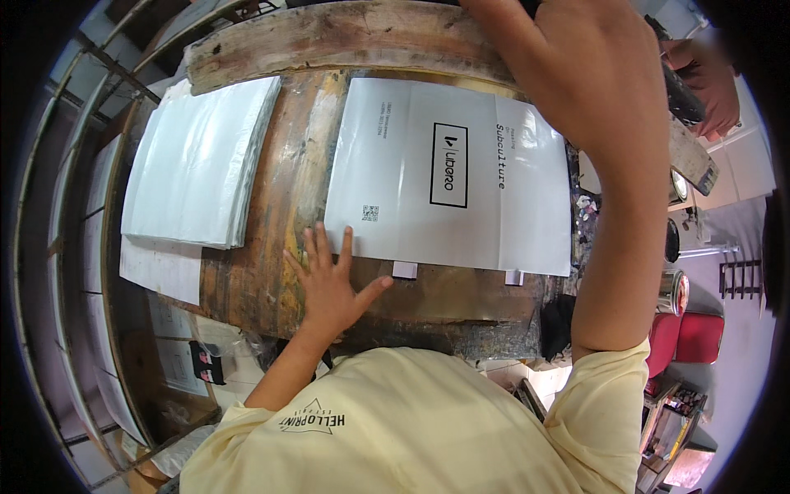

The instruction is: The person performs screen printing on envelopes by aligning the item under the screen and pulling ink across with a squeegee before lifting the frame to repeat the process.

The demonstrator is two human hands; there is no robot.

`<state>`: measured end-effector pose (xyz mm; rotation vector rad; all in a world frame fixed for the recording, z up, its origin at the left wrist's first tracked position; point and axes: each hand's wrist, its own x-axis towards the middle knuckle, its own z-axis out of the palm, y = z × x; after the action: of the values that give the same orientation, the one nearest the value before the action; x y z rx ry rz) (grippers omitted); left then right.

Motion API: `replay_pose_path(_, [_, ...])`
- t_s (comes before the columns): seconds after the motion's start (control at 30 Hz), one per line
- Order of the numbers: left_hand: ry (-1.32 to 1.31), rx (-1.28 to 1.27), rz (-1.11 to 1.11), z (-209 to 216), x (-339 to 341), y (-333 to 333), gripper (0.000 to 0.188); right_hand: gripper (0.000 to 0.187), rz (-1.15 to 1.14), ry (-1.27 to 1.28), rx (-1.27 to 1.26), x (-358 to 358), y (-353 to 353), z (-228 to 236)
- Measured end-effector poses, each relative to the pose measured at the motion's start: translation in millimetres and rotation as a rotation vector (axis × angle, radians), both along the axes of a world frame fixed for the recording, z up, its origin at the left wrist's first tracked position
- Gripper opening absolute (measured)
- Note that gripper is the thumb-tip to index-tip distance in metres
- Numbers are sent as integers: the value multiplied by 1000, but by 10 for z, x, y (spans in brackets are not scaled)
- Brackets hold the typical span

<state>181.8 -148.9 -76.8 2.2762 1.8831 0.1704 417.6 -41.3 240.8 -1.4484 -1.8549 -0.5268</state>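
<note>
Left side: we see a tall metal rack (53, 239), its bars bowed by the lens. Right: a pale, lilac-tinted wall (755, 222) bearing a small dark rack (741, 281); a red chair (699, 338) stands nearby. Near right, a cluttered shelf (668, 432). We note pale floor tiles (235, 339), brightly lit near right.

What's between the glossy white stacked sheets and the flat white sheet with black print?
Only stained brown wooden tabletop shows between the stack and the printed sheet in the head view.
</note>
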Motion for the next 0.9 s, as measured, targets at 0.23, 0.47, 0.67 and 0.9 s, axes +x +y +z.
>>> replay_pose_path(0.23, [-1639,35,72,1157,-364,720,118,45,50,-115,-51,95,-147,-389])
replay_pose_path(0.47, [-1133,-173,199,583,-492,330,82,40,274,-187,-565,378,-772,-1764])
replay_pose_path(0.67, [-484,129,80,-221,-615,228,107,39,240,-27,-844,247,-1009,-2462])
replay_pose_path(0.9, [-427,26,92,-275,-663,212,119,63,237,-110,-670,194,-748,-2859])
